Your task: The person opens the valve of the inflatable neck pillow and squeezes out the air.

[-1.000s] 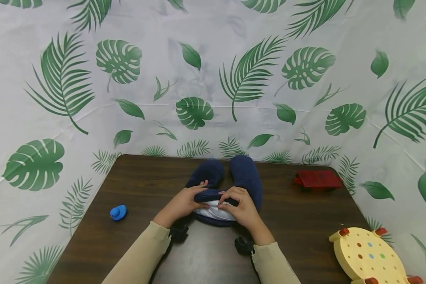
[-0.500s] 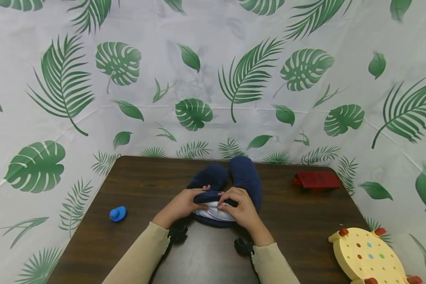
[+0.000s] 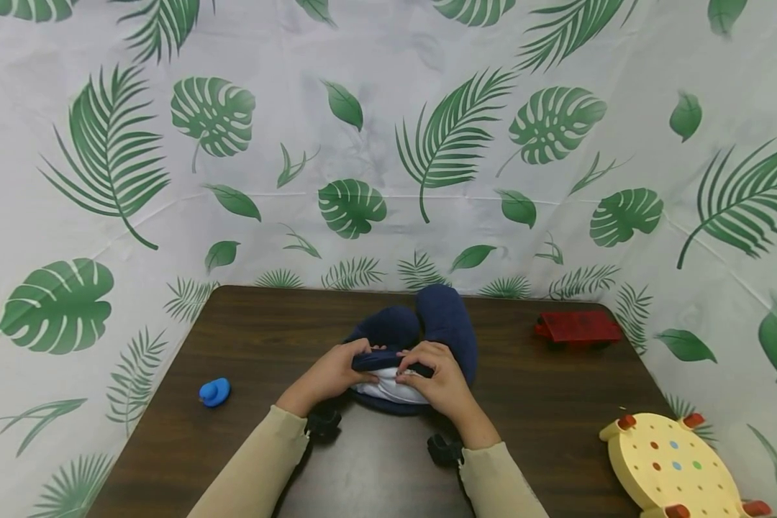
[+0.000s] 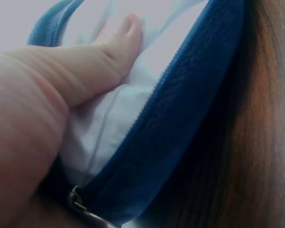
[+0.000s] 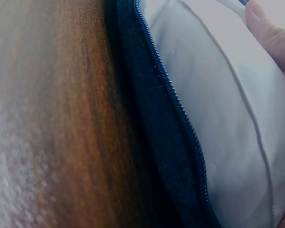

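Bare table [image 3: 265,324] is lying open to the left as far as the blue duck [image 3: 215,392]. To the right, the red block [image 3: 578,327] and yellow peg board [image 3: 670,464] are narrowing the way. The leaf-print backdrop [image 3: 388,144] is closing off the far side.

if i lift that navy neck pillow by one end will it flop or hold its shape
Probably sags a little: the neck pillow looks plump and soft. Likely light, given the white padded insert inside. The cover is unzipped, gripped by left hand and right hand, so it may slip.
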{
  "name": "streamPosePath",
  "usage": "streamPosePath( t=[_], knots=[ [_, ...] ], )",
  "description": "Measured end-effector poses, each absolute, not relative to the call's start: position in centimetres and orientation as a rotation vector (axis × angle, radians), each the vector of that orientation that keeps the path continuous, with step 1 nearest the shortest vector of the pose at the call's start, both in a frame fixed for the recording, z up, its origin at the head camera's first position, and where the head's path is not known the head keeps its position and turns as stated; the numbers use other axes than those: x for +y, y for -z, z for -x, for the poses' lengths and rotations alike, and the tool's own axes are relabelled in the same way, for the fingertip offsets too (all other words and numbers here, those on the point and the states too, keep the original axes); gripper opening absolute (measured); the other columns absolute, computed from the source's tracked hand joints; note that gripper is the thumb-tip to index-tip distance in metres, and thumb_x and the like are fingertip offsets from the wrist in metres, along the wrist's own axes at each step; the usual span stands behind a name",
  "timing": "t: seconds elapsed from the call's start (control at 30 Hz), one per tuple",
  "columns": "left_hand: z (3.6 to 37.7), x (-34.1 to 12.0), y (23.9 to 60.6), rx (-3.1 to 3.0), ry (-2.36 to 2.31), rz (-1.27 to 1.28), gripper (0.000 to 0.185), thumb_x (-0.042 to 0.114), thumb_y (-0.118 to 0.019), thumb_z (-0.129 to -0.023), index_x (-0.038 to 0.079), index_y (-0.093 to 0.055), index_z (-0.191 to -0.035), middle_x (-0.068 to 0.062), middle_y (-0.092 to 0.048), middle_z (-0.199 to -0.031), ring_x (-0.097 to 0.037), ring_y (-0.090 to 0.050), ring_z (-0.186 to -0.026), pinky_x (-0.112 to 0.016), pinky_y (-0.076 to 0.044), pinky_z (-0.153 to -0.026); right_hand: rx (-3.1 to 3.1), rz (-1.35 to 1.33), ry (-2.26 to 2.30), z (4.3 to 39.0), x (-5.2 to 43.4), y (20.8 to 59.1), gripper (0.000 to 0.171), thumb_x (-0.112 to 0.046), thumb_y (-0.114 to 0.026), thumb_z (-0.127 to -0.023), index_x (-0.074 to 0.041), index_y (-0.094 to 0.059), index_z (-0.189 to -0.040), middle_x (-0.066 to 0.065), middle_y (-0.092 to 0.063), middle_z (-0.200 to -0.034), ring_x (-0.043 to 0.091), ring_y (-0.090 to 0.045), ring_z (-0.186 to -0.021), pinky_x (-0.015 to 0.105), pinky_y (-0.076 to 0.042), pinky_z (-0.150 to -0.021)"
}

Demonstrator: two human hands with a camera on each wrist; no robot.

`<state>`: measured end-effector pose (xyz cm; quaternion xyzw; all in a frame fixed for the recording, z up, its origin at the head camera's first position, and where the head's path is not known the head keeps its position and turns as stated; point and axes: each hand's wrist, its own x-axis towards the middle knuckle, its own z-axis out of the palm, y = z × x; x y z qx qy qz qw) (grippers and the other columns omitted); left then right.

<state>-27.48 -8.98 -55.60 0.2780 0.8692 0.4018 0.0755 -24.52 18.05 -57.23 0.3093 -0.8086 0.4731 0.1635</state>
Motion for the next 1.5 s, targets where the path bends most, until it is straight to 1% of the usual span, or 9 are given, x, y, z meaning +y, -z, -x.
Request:
streamPosePath(
  t=[0.17, 0.27, 0.4, 0.47, 0.6, 0.83, 1.17, 1.33, 1.5],
  knots=[
    [27.32, -8.98, 55.61, 2.61, -1.241, -0.795, 0.037, 0.036, -0.09, -0.09, 0.024, -0.058, -0.105, 0.002, -0.076, -0.108, -0.014, -0.069, -0.098, -0.039, -0.056, -0.09, -2.313, -0.878, -1.353, 24.6, 18.04, 57.24, 0.023, -0.021, -0.095, -0.083, -0.031, -0.079, -0.095, -0.009, -0.08, -0.109, 0.022, -0.071, -0.118, 0.041, -0.038, -0.117],
    [27.34, -9.01, 55.81, 2.586, -1.271, -0.788, 0.047, 0.032, -0.09, -0.091, 0.023, -0.056, -0.122, -0.004, -0.077, -0.123, -0.02, -0.073, -0.112, -0.046, -0.058, -0.098, -2.325, -0.872, -1.354, 24.56, 18.08, 57.39, 0.023, -0.021, -0.095, -0.083, -0.031, -0.079, -0.095, -0.009, -0.08, -0.109, 0.022, -0.07, -0.118, 0.04, -0.038, -0.117],
    [27.48, -9.12, 56.01, 2.514, -1.321, -0.771, 0.097, 0.027, -0.091, -0.091, 0.03, -0.033, -0.169, -0.008, -0.075, -0.14, -0.027, -0.072, -0.13, -0.056, -0.053, -0.112, -2.348, -0.851, -1.354, 24.49, 18.12, 57.41, 0.022, -0.022, -0.095, -0.083, -0.032, -0.079, -0.095, -0.01, -0.08, -0.109, 0.021, -0.07, -0.118, 0.041, -0.038, -0.118],
    [27.52, -9.18, 56.04, 2.484, -1.33, -0.735, 0.116, 0.027, -0.091, -0.091, 0.036, -0.013, -0.177, -0.008, -0.075, -0.141, -0.027, -0.07, -0.133, -0.058, -0.05, -0.116, -2.356, -0.844, -1.355, 24.46, 18.12, 57.44, 0.022, -0.022, -0.095, -0.084, -0.033, -0.079, -0.094, -0.011, -0.079, -0.108, 0.02, -0.07, -0.119, 0.041, -0.038, -0.118],
    [27.54, -9.15, 55.83, 2.488, -1.293, -0.651, 0.125, 0.034, -0.091, -0.09, 0.031, -0.002, -0.177, -0.005, -0.077, -0.138, -0.027, -0.071, -0.133, -0.059, -0.047, -0.119, -2.347, -0.849, -1.35, 24.49, 18.1, 57.48, 0.022, -0.022, -0.095, -0.083, -0.033, -0.079, -0.094, -0.011, -0.079, -0.107, 0.021, -0.07, -0.118, 0.041, -0.038, -0.117],
    [27.74, -9.09, 55.87, 2.513, -1.242, -0.63, 0.126, 0.038, -0.091, -0.09, 0.007, -0.003, -0.176, -0.003, -0.079, -0.134, -0.027, -0.07, -0.134, -0.058, -0.045, -0.12, -2.342, -0.853, -1.353, 24.63, 18.03, 57.47, 0.021, -0.022, -0.095, -0.083, -0.032, -0.08, -0.094, -0.011, -0.079, -0.107, 0.021, -0.071, -0.117, 0.04, -0.038, -0.116],
    [27.66, -9.07, 56.13, 2.458, -1.313, -0.571, 0.137, 0.034, -0.093, -0.088, 0.003, 0.01, -0.173, -0.001, -0.078, -0.136, -0.031, -0.063, -0.143, -0.062, -0.039, -0.125, -2.315, -0.87, -1.359, 24.62, 18.03, 57.7, 0.021, -0.019, -0.096, -0.081, -0.028, -0.081, -0.094, -0.01, -0.08, -0.105, 0.021, -0.071, -0.114, 0.037, -0.039, -0.115],
    [27.68, -8.89, 56.13, 2.417, -1.395, -0.623, 0.142, 0.026, -0.096, -0.086, 0.0, 0.013, -0.172, 0.001, -0.078, -0.117, -0.021, -0.072, -0.117, -0.06, -0.039, -0.125, -2.315, -0.859, -1.37, 24.74, 18.09, 57.94, 0.023, -0.018, -0.097, -0.08, -0.028, -0.081, -0.092, -0.009, -0.079, -0.104, 0.024, -0.071, -0.114, 0.038, -0.04, -0.114],
    [27.68, -8.73, 56.08, 2.45, -1.389, -0.635, 0.14, 0.026, -0.097, -0.084, -0.004, 0.008, -0.172, 0.005, -0.072, -0.102, -0.009, -0.065, -0.093, -0.052, -0.049, -0.114, -2.326, -0.855, -1.368, 24.8, 18.13, 58.02, 0.023, -0.018, -0.097, -0.081, -0.029, -0.08, -0.092, -0.01, -0.079, -0.103, 0.023, -0.072, -0.115, 0.037, -0.04, -0.114]
  ],
)
